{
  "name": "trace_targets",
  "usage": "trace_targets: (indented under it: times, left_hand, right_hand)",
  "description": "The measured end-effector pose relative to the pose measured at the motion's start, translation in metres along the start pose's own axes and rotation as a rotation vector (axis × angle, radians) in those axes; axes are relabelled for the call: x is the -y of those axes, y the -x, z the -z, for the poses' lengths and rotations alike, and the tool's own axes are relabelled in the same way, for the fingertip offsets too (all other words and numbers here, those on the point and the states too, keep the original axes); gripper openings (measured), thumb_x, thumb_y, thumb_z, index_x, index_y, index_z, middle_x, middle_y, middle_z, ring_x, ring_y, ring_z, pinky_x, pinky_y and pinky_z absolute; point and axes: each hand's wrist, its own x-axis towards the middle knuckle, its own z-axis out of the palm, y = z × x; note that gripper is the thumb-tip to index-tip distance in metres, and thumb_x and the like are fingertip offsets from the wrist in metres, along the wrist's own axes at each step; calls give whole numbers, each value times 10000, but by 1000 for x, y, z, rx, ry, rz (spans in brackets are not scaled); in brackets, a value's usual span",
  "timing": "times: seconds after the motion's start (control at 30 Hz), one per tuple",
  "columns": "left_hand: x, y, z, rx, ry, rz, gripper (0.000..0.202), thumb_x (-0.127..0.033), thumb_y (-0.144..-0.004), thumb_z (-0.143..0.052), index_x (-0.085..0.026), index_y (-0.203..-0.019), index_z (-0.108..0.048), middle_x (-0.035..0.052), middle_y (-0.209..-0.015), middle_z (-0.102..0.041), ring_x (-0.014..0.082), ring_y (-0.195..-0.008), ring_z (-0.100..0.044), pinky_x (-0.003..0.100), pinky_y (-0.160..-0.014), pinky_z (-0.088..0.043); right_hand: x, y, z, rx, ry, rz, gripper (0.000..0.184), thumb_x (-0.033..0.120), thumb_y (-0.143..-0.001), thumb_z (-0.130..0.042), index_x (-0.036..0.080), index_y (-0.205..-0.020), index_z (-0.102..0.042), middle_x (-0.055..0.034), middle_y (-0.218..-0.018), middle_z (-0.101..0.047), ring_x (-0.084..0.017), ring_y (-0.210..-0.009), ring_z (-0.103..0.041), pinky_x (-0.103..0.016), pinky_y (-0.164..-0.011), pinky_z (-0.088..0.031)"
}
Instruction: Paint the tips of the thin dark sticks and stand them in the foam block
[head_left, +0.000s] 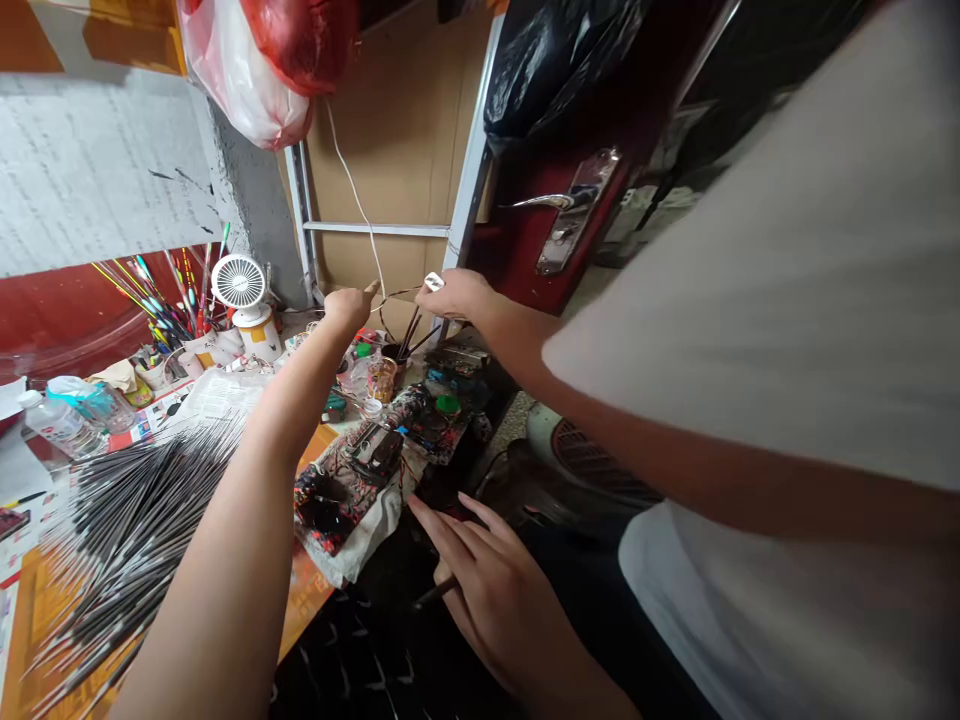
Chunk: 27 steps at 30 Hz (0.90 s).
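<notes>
Red door (514, 258) (metal handle (541, 201)) beside cardboard wall (405, 130).

Left hand (349, 305) and right hand (491, 595) bare; left forearm unsleeved

No legible text; print on wall sheet (97, 170), bottle label (54, 428) too blurred.

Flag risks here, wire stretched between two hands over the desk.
1. The wire seems pinched between the left hand and a co-worker's hand; an uneven pull may kink it.
2. The left forearm hangs over small jars; lowering it could tip them.
3. Loose rods lie beside that arm; an elbow sweep could scatter them.
</notes>
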Motion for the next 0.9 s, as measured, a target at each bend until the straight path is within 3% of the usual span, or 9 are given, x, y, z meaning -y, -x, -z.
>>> trace_targets:
  times: [0.23,0.33,0.4,0.53,0.67,0.8,0.9]
  left_hand:
    - [-5,-13,-8,47,-18,23,758,-114,-904,-521,-347,-1584,-280,156,-1198,-716,290,-1092,-689,453,-918,-537]
    - [-1,4,-6,50,-53,-14,725,-106,-929,-461,-338,-1590,-274,153,-1197,-716,285,-1111,-687,416,-919,-536]
    - [3,25,-2,32,-72,-49,652,-109,-945,-429,-316,-1560,-368,149,-1160,-724,277,-1092,-691,390,-918,-527]
    - [14,88,11,-7,-93,-79,374,-150,-951,-455,-199,-1247,-678,140,-998,-726,289,-1048,-686,385,-903,-518]
    - [29,171,34,-26,-37,-56,239,-139,-936,-495,-138,-979,-730,129,-827,-676,313,-974,-688,436,-884,-514]
    - [43,272,64,-107,216,-83,202,-320,-945,-576,-216,-1022,-731,69,-758,-631,276,-917,-690,427,-874,-516]
    - [39,352,86,-157,318,-215,311,-418,-933,-570,-310,-1202,-682,45,-795,-652,219,-859,-677,384,-834,-534]
  right_hand:
    - [-12,2,-2,6,8,-1,722,49,-856,-401,146,-1564,-291,-87,-1083,-722,-180,-859,-686,-509,-1077,-502]
    - [-13,1,-2,16,-3,-2,717,44,-867,-390,144,-1569,-284,-91,-1096,-724,-176,-868,-692,-504,-1071,-514]
    - [-13,2,-3,21,-25,-10,714,52,-879,-386,151,-1577,-271,-87,-1093,-728,-175,-870,-698,-498,-1066,-520]
    - [-3,9,-9,13,-63,-26,722,60,-890,-377,179,-1590,-249,-89,-1142,-726,-183,-915,-709,-485,-1057,-523]
    - [18,15,-14,-2,-117,-4,733,64,-874,-396,171,-1587,-262,-60,-1009,-732,-185,-874,-698,-479,-1045,-515]
    - [40,22,-18,6,-164,28,731,61,-846,-415,163,-1563,-317,-18,-851,-704,-181,-827,-680,-482,-1065,-487]
    - [53,29,-24,-14,-141,44,679,72,-861,-395,149,-1535,-371,-51,-943,-728,-190,-885,-686,-482,-1076,-476]
